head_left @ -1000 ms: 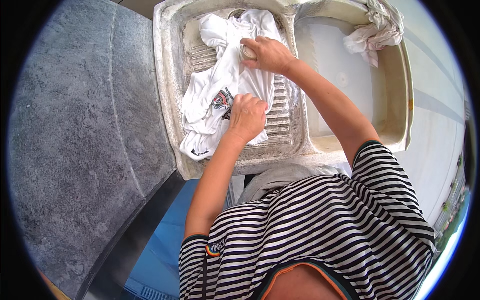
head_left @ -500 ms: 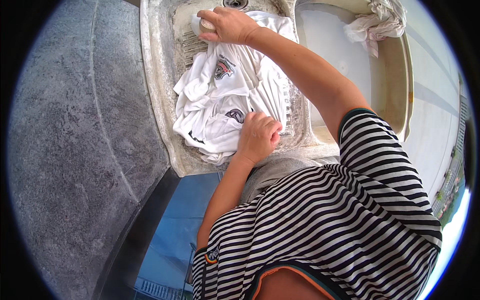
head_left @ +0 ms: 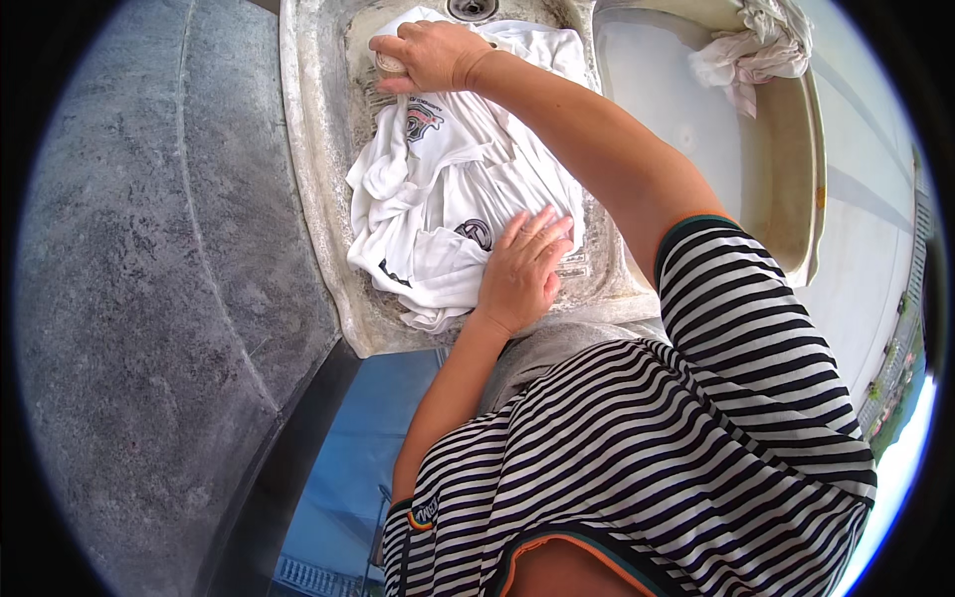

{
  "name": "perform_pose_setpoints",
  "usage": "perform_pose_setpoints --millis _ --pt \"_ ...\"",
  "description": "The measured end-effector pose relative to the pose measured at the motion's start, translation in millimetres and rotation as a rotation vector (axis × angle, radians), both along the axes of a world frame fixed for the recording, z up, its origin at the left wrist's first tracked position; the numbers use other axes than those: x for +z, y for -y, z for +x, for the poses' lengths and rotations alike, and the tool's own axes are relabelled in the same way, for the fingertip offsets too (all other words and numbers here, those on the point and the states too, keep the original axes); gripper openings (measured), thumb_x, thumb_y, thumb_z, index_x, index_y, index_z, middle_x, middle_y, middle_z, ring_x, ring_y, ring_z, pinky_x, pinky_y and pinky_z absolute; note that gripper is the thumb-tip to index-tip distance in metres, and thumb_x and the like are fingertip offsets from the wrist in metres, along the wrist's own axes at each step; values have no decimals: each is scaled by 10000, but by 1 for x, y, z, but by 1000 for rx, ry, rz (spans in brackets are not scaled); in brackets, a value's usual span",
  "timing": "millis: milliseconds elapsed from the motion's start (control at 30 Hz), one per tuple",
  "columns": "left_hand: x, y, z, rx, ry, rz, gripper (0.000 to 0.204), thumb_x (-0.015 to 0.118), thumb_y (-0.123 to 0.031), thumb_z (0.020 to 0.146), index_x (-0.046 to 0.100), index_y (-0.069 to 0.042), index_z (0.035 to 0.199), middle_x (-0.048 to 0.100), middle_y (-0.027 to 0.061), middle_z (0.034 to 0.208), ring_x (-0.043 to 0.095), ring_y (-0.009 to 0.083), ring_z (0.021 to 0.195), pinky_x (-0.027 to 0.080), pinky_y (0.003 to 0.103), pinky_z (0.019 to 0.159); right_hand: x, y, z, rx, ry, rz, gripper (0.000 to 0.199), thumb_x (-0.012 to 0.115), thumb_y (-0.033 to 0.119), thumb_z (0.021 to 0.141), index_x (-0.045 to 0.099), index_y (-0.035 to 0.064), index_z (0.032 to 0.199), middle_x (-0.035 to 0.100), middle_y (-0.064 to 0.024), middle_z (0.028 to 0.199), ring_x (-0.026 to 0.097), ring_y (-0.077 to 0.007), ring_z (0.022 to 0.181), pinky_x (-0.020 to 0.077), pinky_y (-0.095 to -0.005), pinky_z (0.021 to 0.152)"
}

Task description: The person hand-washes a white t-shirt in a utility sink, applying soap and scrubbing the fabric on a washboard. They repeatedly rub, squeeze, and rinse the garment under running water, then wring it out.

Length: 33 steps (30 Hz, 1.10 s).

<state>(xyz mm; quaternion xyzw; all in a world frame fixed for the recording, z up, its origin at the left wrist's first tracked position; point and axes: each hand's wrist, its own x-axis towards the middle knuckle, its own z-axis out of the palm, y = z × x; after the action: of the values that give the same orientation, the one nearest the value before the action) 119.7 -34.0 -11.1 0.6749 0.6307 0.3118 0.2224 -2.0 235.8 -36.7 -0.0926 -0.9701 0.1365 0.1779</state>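
Note:
A wet white shirt (head_left: 438, 189) with dark and red printed emblems lies bunched over the ribbed washboard floor of a stone sink (head_left: 313, 189). My right hand (head_left: 438, 58) is closed around a scrub brush (head_left: 390, 65) at the shirt's far end. Only the brush's rounded tan end shows; its bristles are hidden. At the near right edge of the shirt, my left hand (head_left: 522, 274) rests palm down on the cloth with its fingers spread.
A drain (head_left: 472, 8) sits at the sink's far end. To the right, a basin (head_left: 811, 199) holds cloudy water, with wrung white cloth (head_left: 771, 45) over its far corner. A grey stone counter (head_left: 139, 279) borders the left side.
My right hand has slid slightly left with the brush, dragging the upper cloth and its emblem along. The fingers of my left hand have uncurled and spread over the shirt.

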Motion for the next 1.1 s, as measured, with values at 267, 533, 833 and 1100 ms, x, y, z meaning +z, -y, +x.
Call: perform_pose_setpoints --millis 267,533,833,1100 --pt "-2 4 0 -31 159 -251 457 651 -82 763 667 -55 1218 575 82 1421 455 266 1410 320 456 1211 25 81 153 502 -106 -7 609 704 578 834 590 144 1246 601 -72 895 649 -261 786 547 -397 720" --pt "5 -10 -5 49 48 19 321 683 -101 808 652 -61 1124 608 64 1333 516 275 1329 385 459 1128 -20 5 -66 207 -29 8 443 599 508 918 630 118 1124 694 -185 969 694 -380 892 558 -491 804" --pt "-14 -52 -37 290 -243 71 179 695 -161 860 656 -117 1029 609 26 963 582 238 940 421 411 904 10 -19 -3 -185 113 -445 611 694 486 821 634 70 1264 707 -277 1047 687 -433 986 545 -501 900" --pt "-5 -32 -17 155 -97 110 263 759 -156 770 640 -113 1000 567 32 900 555 232 899 407 380 836 36 1 -51 -180 -67 -258 602 718 452 826 585 69 1271 692 -277 1035 666 -466 995 525 -553 904"
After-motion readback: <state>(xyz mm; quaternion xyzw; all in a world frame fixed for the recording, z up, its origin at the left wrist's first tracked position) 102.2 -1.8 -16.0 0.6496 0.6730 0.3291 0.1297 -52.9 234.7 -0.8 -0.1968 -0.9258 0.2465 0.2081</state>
